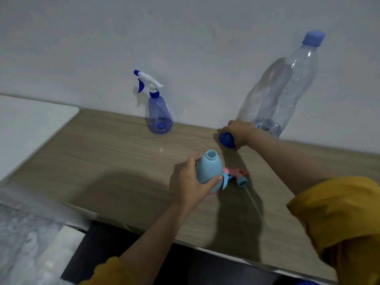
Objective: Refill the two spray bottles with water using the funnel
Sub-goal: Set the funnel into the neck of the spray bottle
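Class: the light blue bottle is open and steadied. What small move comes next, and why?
Probably the right hand lifts the blue funnel into the open neck of the light blue bottle, which the left hand holds; its spray head lies beside it.

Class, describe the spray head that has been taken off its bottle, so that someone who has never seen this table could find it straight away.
Start at the wooden table against the wall and find the pale blue bottle with an open neck, held by the left hand. Just to its right, lying flat on the wood, is the spray head. It alone is pink and light blue, with a clear tube trailing toward the table's near edge.
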